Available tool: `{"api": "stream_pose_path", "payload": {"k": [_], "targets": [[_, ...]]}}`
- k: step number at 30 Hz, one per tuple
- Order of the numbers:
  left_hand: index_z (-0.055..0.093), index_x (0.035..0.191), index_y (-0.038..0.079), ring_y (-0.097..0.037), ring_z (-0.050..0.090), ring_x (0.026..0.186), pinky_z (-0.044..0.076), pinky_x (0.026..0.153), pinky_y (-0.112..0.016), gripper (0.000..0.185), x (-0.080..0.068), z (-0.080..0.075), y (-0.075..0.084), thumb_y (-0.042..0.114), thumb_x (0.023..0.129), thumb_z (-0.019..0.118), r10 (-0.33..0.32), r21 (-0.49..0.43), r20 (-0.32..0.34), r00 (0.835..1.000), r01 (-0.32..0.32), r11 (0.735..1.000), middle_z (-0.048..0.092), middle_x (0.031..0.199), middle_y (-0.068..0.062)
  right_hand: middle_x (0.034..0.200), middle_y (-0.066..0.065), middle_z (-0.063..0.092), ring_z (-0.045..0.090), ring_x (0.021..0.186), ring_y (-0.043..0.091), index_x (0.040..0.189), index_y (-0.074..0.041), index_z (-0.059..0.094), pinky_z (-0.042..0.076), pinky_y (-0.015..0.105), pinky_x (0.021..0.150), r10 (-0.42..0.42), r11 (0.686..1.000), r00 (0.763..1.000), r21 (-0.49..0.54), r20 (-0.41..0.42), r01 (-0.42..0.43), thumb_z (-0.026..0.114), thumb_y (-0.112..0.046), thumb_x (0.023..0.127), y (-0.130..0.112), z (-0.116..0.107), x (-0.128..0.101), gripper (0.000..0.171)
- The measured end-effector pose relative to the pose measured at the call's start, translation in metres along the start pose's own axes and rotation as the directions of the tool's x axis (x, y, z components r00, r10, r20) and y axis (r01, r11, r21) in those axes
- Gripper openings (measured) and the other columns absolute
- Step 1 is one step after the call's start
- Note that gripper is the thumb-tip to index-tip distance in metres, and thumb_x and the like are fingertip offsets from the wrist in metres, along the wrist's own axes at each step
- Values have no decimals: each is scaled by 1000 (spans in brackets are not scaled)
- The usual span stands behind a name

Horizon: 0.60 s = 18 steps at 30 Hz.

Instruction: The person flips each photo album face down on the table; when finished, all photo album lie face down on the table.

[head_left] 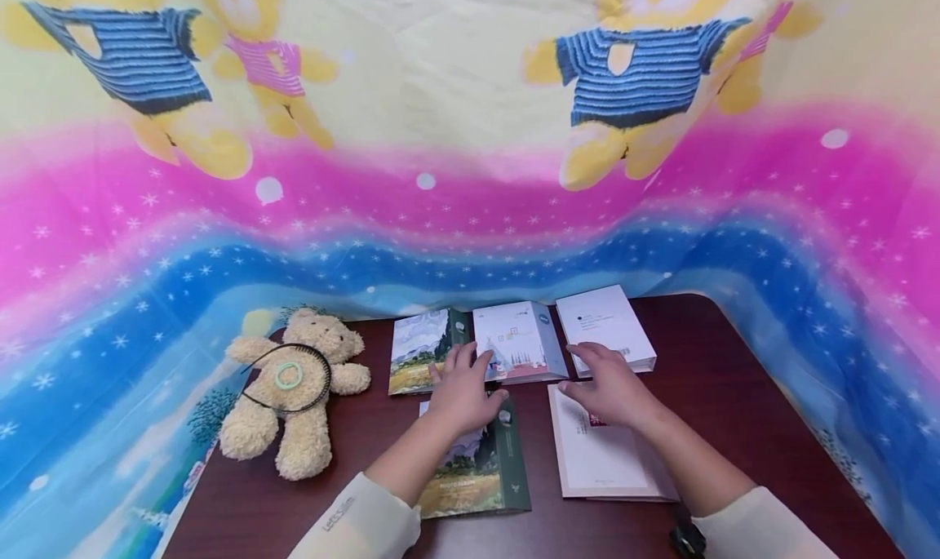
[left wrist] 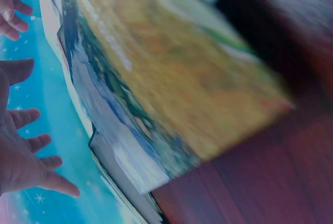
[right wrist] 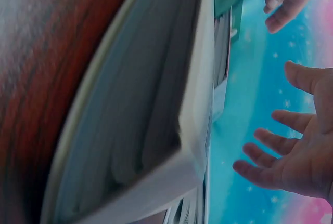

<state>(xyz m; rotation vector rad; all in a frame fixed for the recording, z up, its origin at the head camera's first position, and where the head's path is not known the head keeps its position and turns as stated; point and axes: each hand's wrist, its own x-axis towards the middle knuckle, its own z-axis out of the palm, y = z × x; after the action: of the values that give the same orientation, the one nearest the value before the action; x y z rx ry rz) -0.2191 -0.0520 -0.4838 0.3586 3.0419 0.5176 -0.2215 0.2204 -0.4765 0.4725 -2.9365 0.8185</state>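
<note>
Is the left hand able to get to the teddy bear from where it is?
Probably yes. The left hand hovers open over the books, and the teddy bear lies on the same table off to its side, with only bare tabletop between them.

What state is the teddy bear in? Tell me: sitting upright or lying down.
Lying down. The teddy bear is flat on its back at the table's left edge, limbs spread, with a black hoop across its belly.
</note>
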Motion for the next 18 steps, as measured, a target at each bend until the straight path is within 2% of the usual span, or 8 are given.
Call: {"api": "stream_pose_path", "payload": {"k": [3,6,11,18], "targets": [[44,159,24,-40,13,157,15,114,-78,75,-5,2,-5,58,96,66,-6,26,-11,1000,7,1000,24,169,-11,149,25,51,47,133,51,148,-4,55,45,68,101,-18,998,1000,-61,-16,17,78,-42,91,-7,5,-3,72],[41,160,25,-39,6,158,12,114,-79,81,-9,4,-9,64,94,65,-20,60,-23,1000,21,998,16,172,-9,151,23,50,45,137,48,148,-6,56,43,69,103,-57,991,998,-120,-27,54,75,-52,91,-12,11,-6,76],[33,164,29,-38,-6,158,11,111,-82,95,-20,8,-13,80,88,58,-50,145,-21,999,53,988,2,175,-6,157,21,44,36,144,50,151,-10,54,28,73,112,-112,971,993,-215,-24,104,67,-67,90,-19,19,-10,85],[26,166,32,-39,-13,157,5,107,-86,104,-41,16,-20,89,83,50,-75,166,8,997,72,983,-4,175,-3,166,18,32,23,151,52,157,-18,49,13,84,109,-156,938,988,-314,-9,146,65,-75,86,-29,26,-17,92]]}}
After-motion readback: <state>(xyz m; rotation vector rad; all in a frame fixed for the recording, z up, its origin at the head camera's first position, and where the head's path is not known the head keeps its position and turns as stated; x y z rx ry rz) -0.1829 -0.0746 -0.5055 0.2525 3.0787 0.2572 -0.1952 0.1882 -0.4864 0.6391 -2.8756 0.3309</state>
